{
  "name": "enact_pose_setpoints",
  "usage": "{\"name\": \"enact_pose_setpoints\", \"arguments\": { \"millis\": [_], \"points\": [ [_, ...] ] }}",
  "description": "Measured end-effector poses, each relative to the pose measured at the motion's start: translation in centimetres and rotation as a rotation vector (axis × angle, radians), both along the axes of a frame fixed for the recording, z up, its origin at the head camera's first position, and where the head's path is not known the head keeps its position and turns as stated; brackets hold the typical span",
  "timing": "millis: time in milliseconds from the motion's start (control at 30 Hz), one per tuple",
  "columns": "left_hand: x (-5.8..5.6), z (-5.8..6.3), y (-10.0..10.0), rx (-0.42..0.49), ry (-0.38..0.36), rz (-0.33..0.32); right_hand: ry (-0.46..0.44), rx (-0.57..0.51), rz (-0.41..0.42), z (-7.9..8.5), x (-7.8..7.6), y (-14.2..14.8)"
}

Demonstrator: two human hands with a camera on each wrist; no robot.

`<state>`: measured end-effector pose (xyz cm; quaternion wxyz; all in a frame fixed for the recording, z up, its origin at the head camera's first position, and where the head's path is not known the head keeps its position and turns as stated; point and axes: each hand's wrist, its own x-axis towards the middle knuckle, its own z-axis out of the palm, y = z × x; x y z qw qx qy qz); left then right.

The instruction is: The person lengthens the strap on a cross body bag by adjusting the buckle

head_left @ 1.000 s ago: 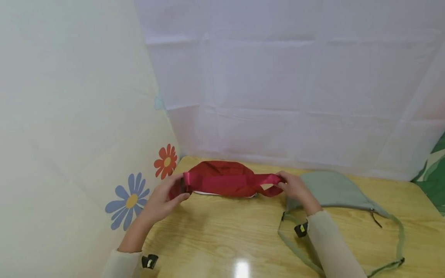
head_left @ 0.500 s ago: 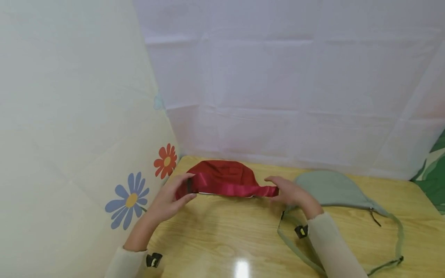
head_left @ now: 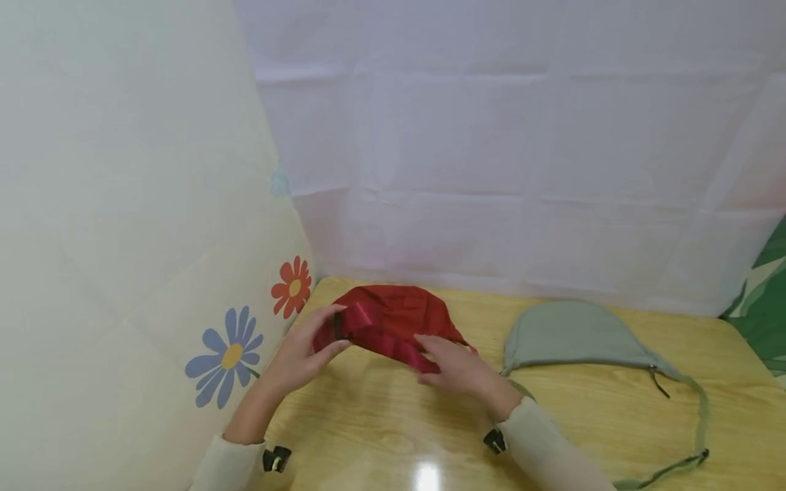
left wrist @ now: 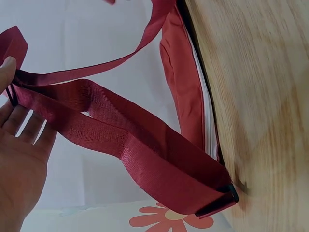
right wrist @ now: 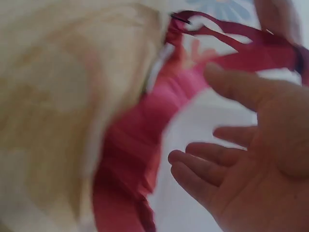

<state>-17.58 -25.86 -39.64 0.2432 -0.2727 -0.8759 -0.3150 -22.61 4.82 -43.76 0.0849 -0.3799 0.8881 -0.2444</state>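
A red waist bag (head_left: 408,307) stands on the table near the back wall. My left hand (head_left: 297,351) pinches its dark red strap (left wrist: 96,128) at a black slider, thumb on one side and fingers on the other in the left wrist view. From there the strap hangs in loops, with a black buckle (left wrist: 224,198) at its lower end. My right hand (head_left: 457,368) is by the strap's right part. In the right wrist view the right hand's fingers (right wrist: 212,157) are spread beside the strap and do not close on it; that view is blurred.
A grey-green bag (head_left: 571,334) lies on the wooden table (head_left: 381,423) at the right, its strap (head_left: 703,416) trailing toward the front. White cloth (head_left: 430,150) hangs behind the table; cloth with printed flowers (head_left: 233,356) borders it at the left.
My right hand has let go of the strap's right end and moved left and toward me. The strap now slopes down to the right. My left hand has shifted slightly right, still holding.
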Motion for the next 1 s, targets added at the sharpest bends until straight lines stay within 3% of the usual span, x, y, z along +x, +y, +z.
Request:
{"name": "enact_pose_setpoints", "arguments": {
  "millis": [267, 467, 567, 733, 1000],
  "points": [
    [0.0, -0.2, -0.3, 0.041, 0.002, -0.008, 0.072, 0.135, -0.134, -2.2, 0.5, -3.4],
    [0.1, -0.1, -0.3, 0.047, -0.003, 0.008, 0.207, 0.128, -0.112, -2.1, 0.5, -3.3],
    [0.2, -0.2, -0.4, 0.072, -0.004, 0.008, 0.327, 0.039, -0.104, -1.5, 0.5, -2.6],
    [0.2, -0.4, -0.7, 0.119, -0.006, -0.006, 0.610, -0.083, -0.069, -0.5, 0.0, -1.2],
    [0.2, -0.5, -1.1, 0.152, -0.035, -0.001, 0.949, -0.013, 0.030, 0.0, -0.6, 0.5]
  ]
}}
